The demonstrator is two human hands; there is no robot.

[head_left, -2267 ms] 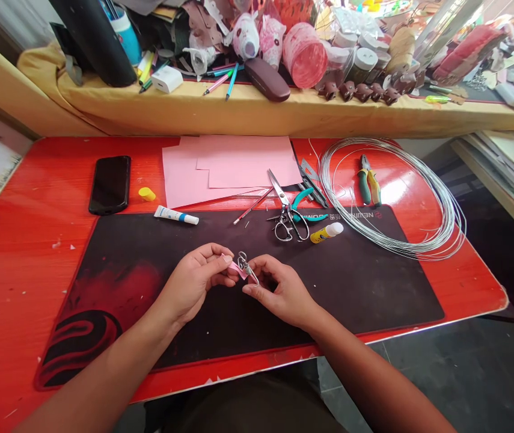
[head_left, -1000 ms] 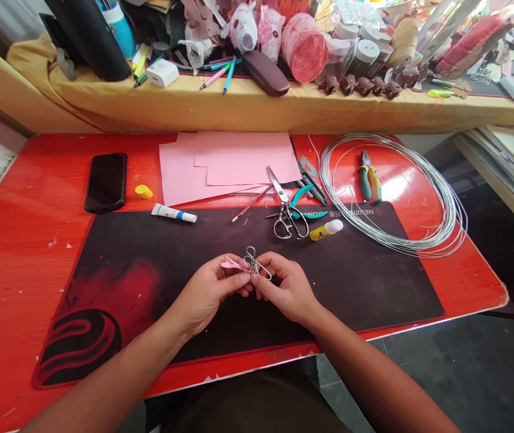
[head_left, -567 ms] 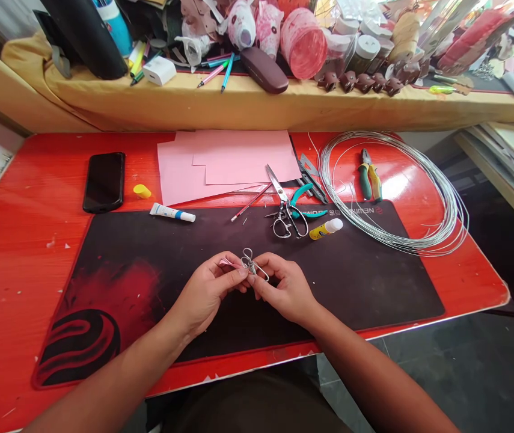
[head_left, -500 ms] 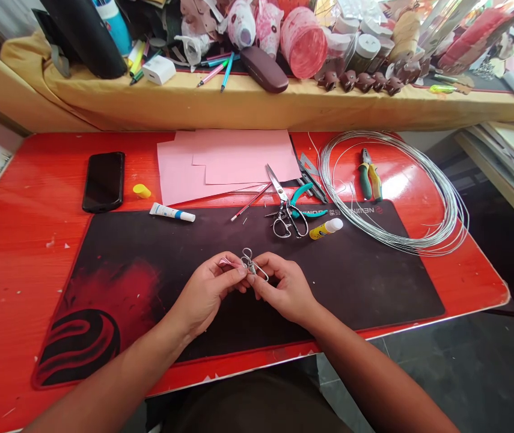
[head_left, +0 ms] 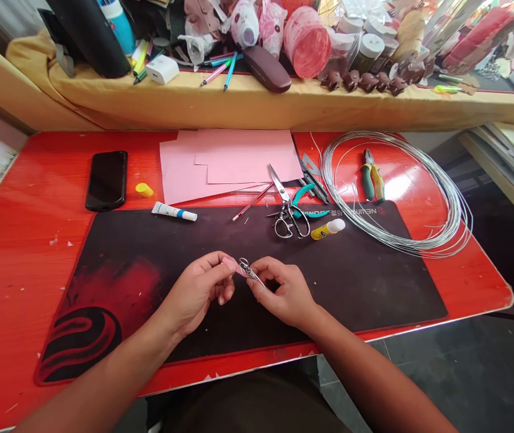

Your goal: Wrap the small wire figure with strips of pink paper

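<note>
I see left hand (head_left: 196,294) pinching a pink paper scrap (head_left: 230,263), right hand (head_left: 284,294) pinching a small wire loop (head_left: 248,269) against it. Both are closed, held above the black mat (head_left: 351,282) on the worktop (head_left: 13,270), scissors (head_left: 284,201) just ahead.

Red, seemingly lacquered desk (head_left: 13,270); black mousepad (head_left: 356,288)

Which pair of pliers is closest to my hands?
The small teal-handled pliers, beside the large scissors, are nearest the left hand and right hand. The green-and-yellow-handled pliers lie farther off, within the wire coil.
</note>
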